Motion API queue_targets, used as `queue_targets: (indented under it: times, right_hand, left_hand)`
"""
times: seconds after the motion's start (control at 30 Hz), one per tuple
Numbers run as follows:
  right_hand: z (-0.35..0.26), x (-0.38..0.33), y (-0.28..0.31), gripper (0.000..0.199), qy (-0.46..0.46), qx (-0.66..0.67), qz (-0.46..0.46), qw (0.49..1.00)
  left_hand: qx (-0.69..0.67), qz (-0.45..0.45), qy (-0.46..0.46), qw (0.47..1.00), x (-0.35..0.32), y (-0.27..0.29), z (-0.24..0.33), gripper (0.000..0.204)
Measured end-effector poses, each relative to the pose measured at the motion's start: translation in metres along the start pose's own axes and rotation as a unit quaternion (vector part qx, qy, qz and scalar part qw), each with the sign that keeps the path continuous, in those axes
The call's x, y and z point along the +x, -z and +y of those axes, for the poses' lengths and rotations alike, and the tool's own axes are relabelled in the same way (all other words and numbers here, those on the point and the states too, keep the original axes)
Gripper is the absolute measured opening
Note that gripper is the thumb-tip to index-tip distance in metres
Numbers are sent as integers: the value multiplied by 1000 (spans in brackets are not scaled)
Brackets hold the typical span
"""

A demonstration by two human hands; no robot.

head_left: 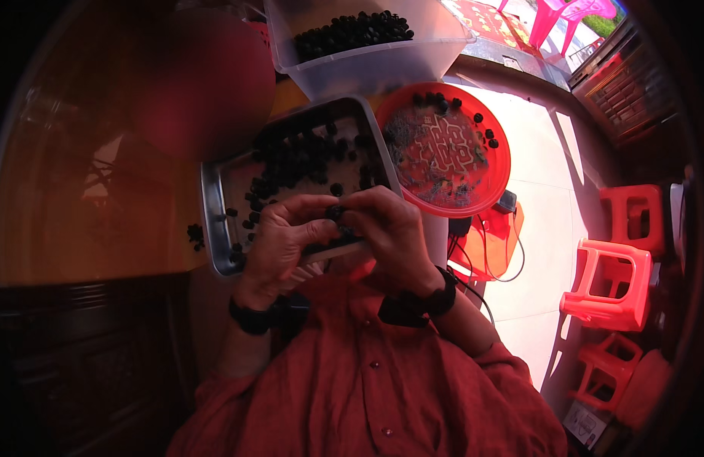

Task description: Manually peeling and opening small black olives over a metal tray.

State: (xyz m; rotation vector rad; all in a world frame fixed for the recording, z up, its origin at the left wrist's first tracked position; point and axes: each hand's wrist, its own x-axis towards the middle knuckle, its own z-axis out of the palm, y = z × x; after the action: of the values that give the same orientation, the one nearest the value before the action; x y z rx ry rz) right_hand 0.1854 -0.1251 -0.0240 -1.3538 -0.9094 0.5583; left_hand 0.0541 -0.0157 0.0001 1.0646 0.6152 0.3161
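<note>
Over the near edge of a metal tray [208,204], my two hands meet at a small black knob-like piece [335,212]. My left hand [291,232] pinches it between thumb and finger. From the other side, the fingers of my right hand [388,227] are closed on the same piece; their tips are partly hidden. Many similar black pieces [295,160] lie scattered in the tray, mostly toward its far side. To the right of the tray, a round red plate [498,164] holds several black pieces along its far rim and small loose scraps over its pale pattern.
A translucent plastic bin [359,72] with a heap of black pieces stands behind the tray. The wooden table [100,221] extends left, with some pieces beside the tray. Red stools [611,286] stand at right. Cables [485,251] hang below the plate. A blurred pink shape [207,84] covers the upper left.
</note>
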Motion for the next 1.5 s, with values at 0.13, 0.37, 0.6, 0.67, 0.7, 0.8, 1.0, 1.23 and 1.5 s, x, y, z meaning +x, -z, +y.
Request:
queue_targets:
  times: [0.13, 0.37, 0.6, 0.67, 0.7, 0.8, 1.0, 1.23, 1.5]
  right_hand:
    - [1, 0, -2, 15, -14, 23, -5, 1000]
    - [-4, -2, -3, 13, -20, 57, 12, 998]
    - [-6, 1, -1, 13, 15, 10, 0, 1000]
    - [-5, 1, 0, 13, 53, -33, -6, 998]
    - [-5, 1, 0, 13, 53, -33, -6, 998]
    - [-6, 1, 0, 14, 71, -41, -15, 997]
    - [-15, 1, 4, 11, -103, 146, -26, 984]
    - [-15, 7, 13, 8, -249, 275, -55, 927]
    - [-8, 11, 17, 11, -314, 372, -92, 869]
  left_hand:
    - [16, 15, -4, 1000, 2, 4, -1, 24]
    - [-3, -15, -8, 1000, 2, 9, -3, 25]
    - [3, -11, -25, 1000, 0, 4, 0, 22]
    - [86, -3, -32, 996, 0, 4, 1, 22]
    - [85, -3, -32, 996, 0, 3, 1, 22]
    - [132, 8, -44, 990, -1, -1, 1, 21]
    - [173, 30, -56, 983, -4, -8, 4, 20]
    - [188, 37, -84, 978, -5, -13, 3, 19]
    - [222, 23, -207, 953, 0, -12, -1, 19]
